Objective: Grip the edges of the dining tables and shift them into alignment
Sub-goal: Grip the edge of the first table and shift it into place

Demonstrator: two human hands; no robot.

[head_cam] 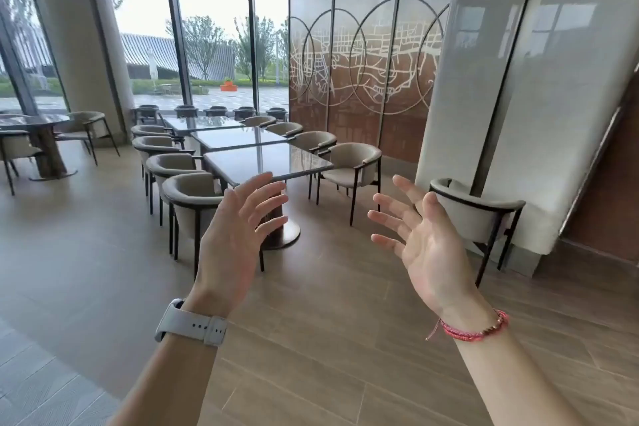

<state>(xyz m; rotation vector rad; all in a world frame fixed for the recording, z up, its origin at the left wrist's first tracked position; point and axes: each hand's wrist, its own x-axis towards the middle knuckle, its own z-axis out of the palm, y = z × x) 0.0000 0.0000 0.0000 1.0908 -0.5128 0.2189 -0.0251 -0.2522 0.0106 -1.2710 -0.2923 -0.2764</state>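
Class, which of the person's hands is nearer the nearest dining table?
Left. The left hand overlaps the nearest dining table at its front edge; the right hand is off to its right.

My left hand [238, 235] raised mid-frame, fingers spread, holding nothing; pale watch [192, 322] on wrist. My right hand [425, 245] right of centre, palm turned inward, fingers splayed, empty; red bracelet [473, 327] on wrist. Both hands in air, well short of nearest dining table [266, 161]. Middle table [237, 137] and far table [204, 122] behind it in row toward window, nearest one sitting skewed against middle one. Beige chairs [188, 190] line both sides. Lone chair [473, 214] at right by pillar. Wood-look floor [328, 339] below.
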